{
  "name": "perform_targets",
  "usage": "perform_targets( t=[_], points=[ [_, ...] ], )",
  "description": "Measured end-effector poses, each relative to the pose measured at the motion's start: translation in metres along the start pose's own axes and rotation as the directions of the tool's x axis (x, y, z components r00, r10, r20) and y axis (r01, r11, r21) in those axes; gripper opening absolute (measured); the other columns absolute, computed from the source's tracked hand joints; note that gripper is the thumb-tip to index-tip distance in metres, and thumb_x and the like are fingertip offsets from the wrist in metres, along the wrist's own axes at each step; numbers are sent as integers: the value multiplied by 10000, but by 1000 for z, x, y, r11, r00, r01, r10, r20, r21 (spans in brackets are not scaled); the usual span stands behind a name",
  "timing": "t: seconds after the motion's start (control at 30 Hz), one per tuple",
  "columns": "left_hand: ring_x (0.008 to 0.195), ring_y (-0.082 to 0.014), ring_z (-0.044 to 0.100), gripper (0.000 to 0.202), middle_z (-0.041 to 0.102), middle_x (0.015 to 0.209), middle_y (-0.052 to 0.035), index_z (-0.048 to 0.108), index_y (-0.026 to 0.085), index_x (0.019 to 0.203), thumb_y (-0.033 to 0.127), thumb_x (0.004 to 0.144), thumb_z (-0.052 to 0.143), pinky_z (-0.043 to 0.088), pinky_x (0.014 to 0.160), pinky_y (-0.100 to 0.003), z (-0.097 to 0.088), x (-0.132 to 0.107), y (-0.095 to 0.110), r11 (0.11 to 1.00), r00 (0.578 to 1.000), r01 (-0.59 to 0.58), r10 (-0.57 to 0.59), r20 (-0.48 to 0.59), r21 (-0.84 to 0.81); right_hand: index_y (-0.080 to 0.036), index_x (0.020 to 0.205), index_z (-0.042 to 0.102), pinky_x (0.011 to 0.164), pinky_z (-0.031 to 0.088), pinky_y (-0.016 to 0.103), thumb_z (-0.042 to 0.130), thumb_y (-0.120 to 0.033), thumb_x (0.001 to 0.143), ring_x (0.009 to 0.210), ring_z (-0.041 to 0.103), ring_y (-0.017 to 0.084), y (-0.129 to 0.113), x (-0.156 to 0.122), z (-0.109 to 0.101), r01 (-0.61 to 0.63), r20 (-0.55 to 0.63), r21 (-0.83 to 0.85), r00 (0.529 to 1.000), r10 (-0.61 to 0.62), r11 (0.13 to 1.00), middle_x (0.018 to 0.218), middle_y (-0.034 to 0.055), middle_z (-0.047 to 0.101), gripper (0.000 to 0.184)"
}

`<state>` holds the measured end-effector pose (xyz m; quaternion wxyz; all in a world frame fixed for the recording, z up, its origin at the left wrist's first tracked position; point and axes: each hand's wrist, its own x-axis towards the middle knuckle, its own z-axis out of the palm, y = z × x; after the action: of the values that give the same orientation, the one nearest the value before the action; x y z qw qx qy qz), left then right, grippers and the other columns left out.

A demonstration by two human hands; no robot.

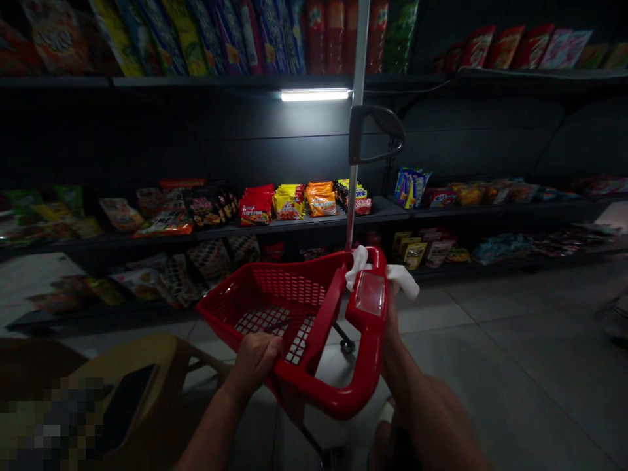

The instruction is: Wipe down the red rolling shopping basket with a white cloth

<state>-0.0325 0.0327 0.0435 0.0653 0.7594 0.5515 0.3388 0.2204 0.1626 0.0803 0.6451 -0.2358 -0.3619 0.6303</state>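
Observation:
A red plastic shopping basket on wheels is tilted in front of me, and nothing shows inside it. My left hand is closed around its near rim. My right hand is mostly hidden behind the basket's red handle block; it presses a white cloth against the far side of that block. A metal pull rod with a dark grip rises from the basket.
Dark store shelves run across the back, stocked with snack and noodle packets. A lit strip lamp sits under the top shelf. A brown stool or chair stands at lower left. Grey floor tiles spread to the right.

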Motion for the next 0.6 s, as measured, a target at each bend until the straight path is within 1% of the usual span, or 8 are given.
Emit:
perform_targets(
  t=[0.07,0.1,0.17,0.23,0.33,0.43,0.53,0.6],
  points=[
    [589,-121,601,518,639,582,-13,607,194,596,254,983,268,435,649,-255,-2,1,-2,999,1000,8,-7,12,-41,-234,1027,657,821,588,368,613,-602,828,843,693,210,1,-30,4,-77,-87,146,992,91,986,910,8,734,422],
    [593,-119,602,513,643,590,-11,609,193,600,260,984,274,435,648,-252,-3,3,-2,998,1000,18,-17,18,-60,-237,1036,666,841,587,392,588,-605,845,895,696,226,1,-47,6,-141,-92,196,983,162,970,969,19,741,422],
    [589,-114,597,509,637,588,-2,601,193,600,271,987,279,431,639,-246,-4,6,-3,995,999,34,-32,30,-91,-240,1043,686,856,588,440,515,-629,880,982,693,256,0,-82,8,-280,-51,226,953,298,933,1059,43,743,455],
    [574,-108,586,519,625,575,5,590,194,592,278,992,270,427,634,-242,-4,9,-3,993,999,36,-33,31,-115,-260,1042,701,874,584,465,515,-617,888,1044,685,266,0,-118,7,-373,-23,253,920,391,893,1099,37,740,431],
    [590,-113,595,531,644,592,2,597,197,595,291,994,260,435,652,-244,-1,12,-3,990,999,33,-29,35,-135,-312,1049,707,948,556,470,622,-594,831,1113,663,249,1,-156,4,-414,36,295,905,423,861,1134,2,732,367],
    [629,-122,618,540,668,622,-13,616,195,610,302,995,253,440,675,-246,6,14,-2,990,999,34,-29,40,-134,-317,1123,685,1004,505,520,596,-719,769,1168,631,267,-5,-159,5,-434,121,293,901,418,852,1187,18,712,543],
    [593,-127,603,540,651,597,-27,599,187,583,319,987,266,430,641,-252,14,17,1,994,998,56,-56,-5,-92,-275,1179,660,1004,472,575,472,-816,765,1193,611,306,-9,-137,8,-447,138,290,895,425,846,1209,65,701,706],
    [573,-131,587,533,636,582,-32,582,187,571,327,980,271,423,621,-258,18,18,4,995,996,72,-75,-38,-67,-262,1139,676,993,476,567,497,-839,718,1185,613,325,-4,-127,7,-448,164,252,893,419,858,1184,83,711,736]
  ],
)
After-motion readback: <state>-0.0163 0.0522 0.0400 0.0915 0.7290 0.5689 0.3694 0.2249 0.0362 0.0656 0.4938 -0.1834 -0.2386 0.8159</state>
